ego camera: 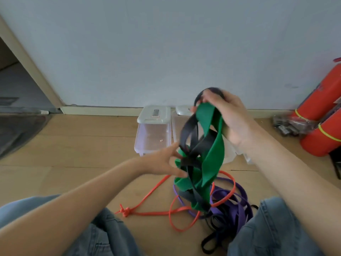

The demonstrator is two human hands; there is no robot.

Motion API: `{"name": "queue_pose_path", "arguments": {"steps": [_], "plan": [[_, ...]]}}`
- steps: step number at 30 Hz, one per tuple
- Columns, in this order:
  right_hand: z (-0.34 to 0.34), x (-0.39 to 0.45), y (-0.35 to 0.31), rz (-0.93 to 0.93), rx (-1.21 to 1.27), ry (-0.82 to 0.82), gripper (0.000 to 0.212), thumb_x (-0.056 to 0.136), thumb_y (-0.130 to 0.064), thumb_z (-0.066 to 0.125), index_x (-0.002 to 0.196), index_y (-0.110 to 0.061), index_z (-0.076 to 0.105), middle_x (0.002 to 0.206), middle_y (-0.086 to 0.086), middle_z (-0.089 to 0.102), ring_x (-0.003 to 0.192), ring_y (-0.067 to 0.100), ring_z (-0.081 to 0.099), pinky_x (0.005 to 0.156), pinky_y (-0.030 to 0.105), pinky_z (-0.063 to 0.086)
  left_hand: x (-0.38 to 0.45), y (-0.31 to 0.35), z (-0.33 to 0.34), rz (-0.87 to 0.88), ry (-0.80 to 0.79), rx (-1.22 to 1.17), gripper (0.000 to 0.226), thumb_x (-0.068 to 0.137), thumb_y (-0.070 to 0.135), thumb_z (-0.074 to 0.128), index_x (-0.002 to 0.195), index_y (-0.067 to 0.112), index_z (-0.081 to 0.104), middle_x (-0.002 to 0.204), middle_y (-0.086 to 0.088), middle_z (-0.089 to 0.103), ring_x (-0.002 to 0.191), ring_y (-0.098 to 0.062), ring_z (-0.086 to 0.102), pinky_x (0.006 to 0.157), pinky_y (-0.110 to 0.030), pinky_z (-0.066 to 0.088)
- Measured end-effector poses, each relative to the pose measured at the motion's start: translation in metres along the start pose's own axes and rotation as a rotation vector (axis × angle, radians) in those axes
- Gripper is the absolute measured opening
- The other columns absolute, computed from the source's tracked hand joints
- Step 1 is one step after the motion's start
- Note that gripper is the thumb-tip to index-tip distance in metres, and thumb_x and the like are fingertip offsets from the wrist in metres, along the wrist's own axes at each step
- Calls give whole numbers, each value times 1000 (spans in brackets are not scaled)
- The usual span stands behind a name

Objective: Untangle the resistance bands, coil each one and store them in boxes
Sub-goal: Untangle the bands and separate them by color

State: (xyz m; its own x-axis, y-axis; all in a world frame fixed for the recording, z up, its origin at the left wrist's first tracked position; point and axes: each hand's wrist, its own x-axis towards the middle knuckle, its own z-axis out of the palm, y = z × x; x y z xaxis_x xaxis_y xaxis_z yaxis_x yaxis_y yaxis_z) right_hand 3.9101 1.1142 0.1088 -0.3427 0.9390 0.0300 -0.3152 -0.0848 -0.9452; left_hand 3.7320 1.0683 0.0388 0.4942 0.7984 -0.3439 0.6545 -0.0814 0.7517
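Head view shows you early in the job: nothing is coiled yet, and both boxes by the far wall look empty, so untangling, coiling and storing are all still ahead. Starting at the left, your left hand (162, 163) reaches in with fingers spread, its fingertips touching the hanging knot where the black band (190, 132) crosses the green band (212, 154); it grips nothing that you can see. Behind it the left box (153, 130) stands against the wall with its lid tipped up, and the right box (180, 119) sits just beside it, mostly hidden by the bands. On the near floor the orange band (147, 212) lies stretched leftward, a knot at its left end, its loops running right into the purple band (241, 206) heaped between your knees. Your right hand (223, 115) is closed around the tops of the green and black bands, holding them up. That lifted bundle hangs with its long axis near vertical, top toward the wall, bottom trailing into the floor heap.
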Motion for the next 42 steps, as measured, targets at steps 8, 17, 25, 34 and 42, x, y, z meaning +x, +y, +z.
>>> {"name": "queue_pose_path", "arguments": {"steps": [8, 17, 25, 34, 42], "plan": [[-41, 4, 3, 200, -1458, -94, 26, 87, -27, 62, 107, -9, 60, 98, 8, 63, 89, 22, 60, 73, 32, 44, -2, 17, -22, 26, 185, -265, 14, 90, 9, 56, 90, 22, 53, 92, -19, 66, 79, -19, 56, 80, -33, 45], [6, -12, 41, 157, -927, -446, 40, 79, -26, 73, 109, -40, 50, 114, -17, 59, 110, -3, 54, 95, 17, 43, -26, 51, -53, 317, 336, -666, 4, 79, 21, 66, 80, 20, 62, 67, 0, 56, 59, -12, 54, 59, -19, 45], [-5, 4, 1, 71, -146, 89, 11, 89, -12, 58, 79, -9, 62, 66, -4, 64, 64, 9, 60, 63, 24, 53, -31, 1, -84, -353, 547, -111, 40, 89, 38, 57, 125, 22, 51, 105, -3, 60, 96, -18, 56, 85, -32, 42], [3, 1, 10, 53, -50, 234, 18, 91, -13, 57, 74, -10, 60, 62, -4, 62, 63, 11, 60, 64, 25, 52, 11, 16, -2, -23, 279, -393, 40, 80, 25, 72, 114, 24, 50, 119, 4, 61, 105, -7, 60, 88, -23, 50], [-31, -8, 13, 530, -1083, 57, 61, 92, -60, 30, 126, -14, 51, 118, 3, 54, 91, 20, 60, 77, 33, 51, -8, 40, -37, 125, 481, -345, 14, 83, 17, 66, 88, 19, 53, 86, -5, 70, 67, -21, 69, 59, -29, 58]]}}
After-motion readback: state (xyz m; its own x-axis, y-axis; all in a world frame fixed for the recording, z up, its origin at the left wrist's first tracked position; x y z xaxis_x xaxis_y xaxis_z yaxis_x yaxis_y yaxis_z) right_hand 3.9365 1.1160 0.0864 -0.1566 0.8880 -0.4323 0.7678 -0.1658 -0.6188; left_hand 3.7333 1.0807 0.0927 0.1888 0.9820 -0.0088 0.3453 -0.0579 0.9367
